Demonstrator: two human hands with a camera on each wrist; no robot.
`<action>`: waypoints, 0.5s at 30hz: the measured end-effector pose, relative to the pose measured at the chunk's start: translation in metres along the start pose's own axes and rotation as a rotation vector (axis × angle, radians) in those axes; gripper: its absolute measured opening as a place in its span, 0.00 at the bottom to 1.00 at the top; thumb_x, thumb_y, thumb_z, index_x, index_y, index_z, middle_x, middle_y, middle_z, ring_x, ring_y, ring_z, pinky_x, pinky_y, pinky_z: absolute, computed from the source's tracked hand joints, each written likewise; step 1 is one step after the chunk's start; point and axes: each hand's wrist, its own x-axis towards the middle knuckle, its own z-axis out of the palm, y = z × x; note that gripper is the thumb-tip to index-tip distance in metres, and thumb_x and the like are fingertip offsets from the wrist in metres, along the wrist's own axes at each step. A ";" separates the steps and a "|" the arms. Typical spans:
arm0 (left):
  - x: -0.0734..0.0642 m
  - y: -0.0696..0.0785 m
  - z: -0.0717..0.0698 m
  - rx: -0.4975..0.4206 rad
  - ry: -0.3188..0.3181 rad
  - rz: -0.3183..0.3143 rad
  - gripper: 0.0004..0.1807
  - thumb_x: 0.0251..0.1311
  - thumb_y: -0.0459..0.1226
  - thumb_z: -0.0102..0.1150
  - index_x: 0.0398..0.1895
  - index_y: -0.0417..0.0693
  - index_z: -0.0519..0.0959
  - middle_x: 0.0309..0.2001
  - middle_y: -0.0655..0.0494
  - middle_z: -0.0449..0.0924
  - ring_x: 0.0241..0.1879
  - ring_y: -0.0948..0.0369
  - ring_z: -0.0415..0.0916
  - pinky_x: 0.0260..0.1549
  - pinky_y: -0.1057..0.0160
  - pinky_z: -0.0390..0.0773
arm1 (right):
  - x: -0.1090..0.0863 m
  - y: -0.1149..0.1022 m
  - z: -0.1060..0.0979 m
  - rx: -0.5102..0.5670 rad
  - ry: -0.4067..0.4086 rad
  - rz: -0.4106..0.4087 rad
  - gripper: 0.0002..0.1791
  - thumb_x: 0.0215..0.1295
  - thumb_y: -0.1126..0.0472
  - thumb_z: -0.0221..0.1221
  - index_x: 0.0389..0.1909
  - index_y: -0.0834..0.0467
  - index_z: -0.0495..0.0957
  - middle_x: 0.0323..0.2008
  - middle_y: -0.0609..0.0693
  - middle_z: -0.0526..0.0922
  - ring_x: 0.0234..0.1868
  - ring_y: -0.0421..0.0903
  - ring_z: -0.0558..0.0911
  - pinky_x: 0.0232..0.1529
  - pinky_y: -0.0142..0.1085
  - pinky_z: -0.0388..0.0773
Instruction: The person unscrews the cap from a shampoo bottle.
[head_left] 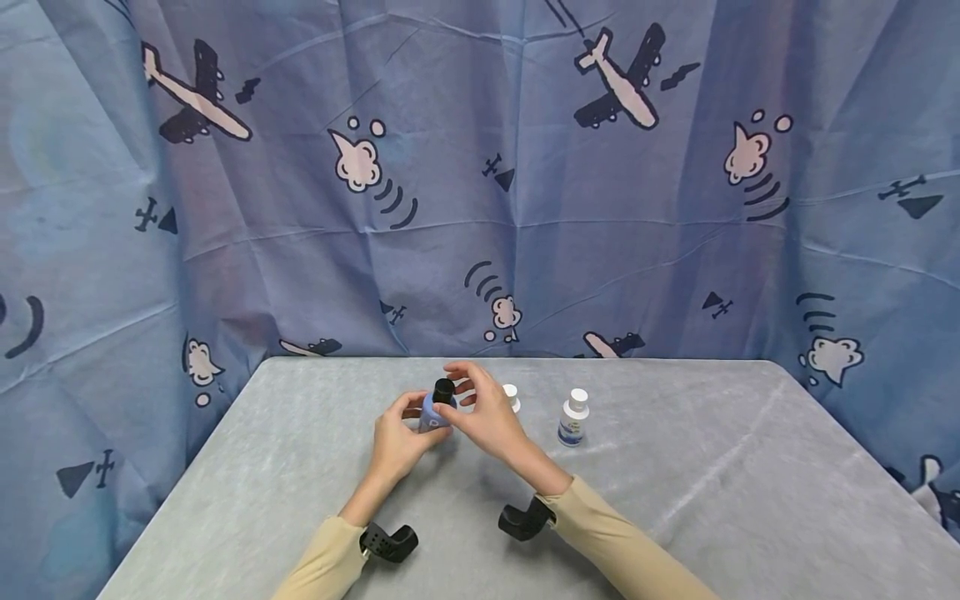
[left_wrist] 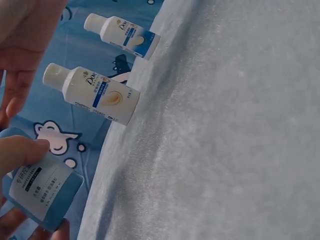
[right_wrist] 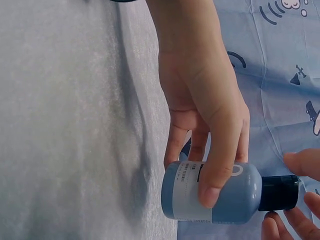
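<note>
We find the left hand [head_left: 397,440] gripping the blue bottle [right_wrist: 237,195] left of two white Dove bottles [left_wrist: 102,95], the right hand [head_left: 491,418] loosely spread around its black cap [right_wrist: 279,192], thumb apart.

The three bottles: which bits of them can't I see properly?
- Head view: the right hand hides most of the white, round-shouldered plastic bottle behind it.
- Head view: fine print on the other white plastic bottle is too small to read.
- Left wrist view: the blue, rounded plastic bottle's black, cylindrical cap is cut off at the left edge.
- Right wrist view: the left hand partly covers its pale label.
</note>
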 end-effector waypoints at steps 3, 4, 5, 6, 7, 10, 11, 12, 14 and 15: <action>-0.001 -0.001 0.000 -0.007 -0.001 0.011 0.29 0.36 0.36 0.79 0.48 0.48 0.81 0.43 0.51 0.85 0.42 0.53 0.81 0.41 0.50 0.80 | 0.000 0.001 0.000 -0.002 0.006 -0.001 0.28 0.56 0.61 0.68 0.58 0.57 0.72 0.50 0.54 0.79 0.45 0.48 0.80 0.44 0.40 0.81; -0.002 -0.001 0.000 -0.005 -0.001 0.014 0.29 0.37 0.37 0.79 0.47 0.48 0.81 0.43 0.51 0.85 0.42 0.54 0.81 0.41 0.50 0.80 | 0.000 0.002 0.001 -0.001 0.006 0.001 0.27 0.56 0.61 0.68 0.58 0.57 0.72 0.50 0.54 0.79 0.45 0.48 0.81 0.44 0.40 0.81; -0.002 -0.002 0.000 -0.002 0.000 0.017 0.29 0.37 0.37 0.79 0.47 0.49 0.81 0.43 0.52 0.85 0.41 0.54 0.81 0.40 0.51 0.80 | 0.001 0.002 0.001 0.001 0.005 0.003 0.27 0.56 0.61 0.68 0.57 0.58 0.73 0.50 0.55 0.79 0.44 0.48 0.81 0.44 0.40 0.81; -0.002 -0.002 -0.001 0.001 0.001 0.019 0.29 0.36 0.38 0.79 0.47 0.49 0.81 0.42 0.52 0.85 0.41 0.54 0.81 0.40 0.53 0.81 | 0.001 0.003 0.000 0.004 0.005 0.007 0.26 0.57 0.60 0.68 0.57 0.58 0.73 0.50 0.55 0.80 0.44 0.48 0.81 0.43 0.39 0.81; -0.002 -0.002 -0.001 0.004 0.001 0.021 0.29 0.36 0.38 0.80 0.47 0.49 0.81 0.42 0.52 0.85 0.41 0.55 0.81 0.39 0.55 0.81 | 0.001 0.003 0.000 0.006 0.008 0.007 0.25 0.57 0.60 0.67 0.56 0.58 0.74 0.49 0.55 0.80 0.43 0.48 0.81 0.43 0.39 0.82; -0.003 -0.002 -0.001 0.014 0.006 0.032 0.29 0.35 0.38 0.80 0.47 0.49 0.81 0.40 0.51 0.85 0.40 0.56 0.81 0.36 0.61 0.81 | 0.003 0.004 0.000 0.015 0.019 0.023 0.23 0.57 0.60 0.67 0.53 0.58 0.75 0.48 0.54 0.82 0.42 0.48 0.82 0.41 0.36 0.82; -0.002 -0.002 -0.002 0.016 0.007 0.036 0.29 0.35 0.38 0.80 0.47 0.49 0.81 0.40 0.51 0.85 0.40 0.56 0.81 0.35 0.63 0.81 | 0.003 0.004 0.000 0.019 0.024 0.028 0.22 0.57 0.60 0.67 0.53 0.59 0.76 0.48 0.54 0.82 0.41 0.48 0.82 0.41 0.36 0.82; -0.002 -0.001 -0.002 0.018 0.007 0.040 0.29 0.35 0.38 0.80 0.47 0.48 0.81 0.40 0.50 0.85 0.40 0.56 0.81 0.34 0.64 0.81 | 0.003 0.004 -0.001 0.021 0.028 0.035 0.22 0.56 0.60 0.68 0.52 0.58 0.77 0.47 0.54 0.82 0.41 0.48 0.82 0.40 0.35 0.82; -0.002 -0.001 -0.002 0.024 0.007 0.046 0.29 0.35 0.37 0.80 0.48 0.48 0.81 0.39 0.50 0.85 0.40 0.56 0.81 0.33 0.66 0.81 | 0.003 0.004 -0.001 0.025 0.033 0.054 0.21 0.56 0.59 0.68 0.50 0.57 0.78 0.46 0.53 0.83 0.40 0.47 0.83 0.40 0.34 0.82; -0.002 -0.001 -0.002 0.025 0.006 0.050 0.29 0.36 0.38 0.80 0.48 0.48 0.81 0.39 0.50 0.85 0.40 0.56 0.81 0.33 0.67 0.81 | 0.003 0.003 -0.001 0.024 0.035 0.059 0.20 0.56 0.59 0.68 0.50 0.56 0.78 0.46 0.53 0.83 0.40 0.47 0.83 0.40 0.34 0.82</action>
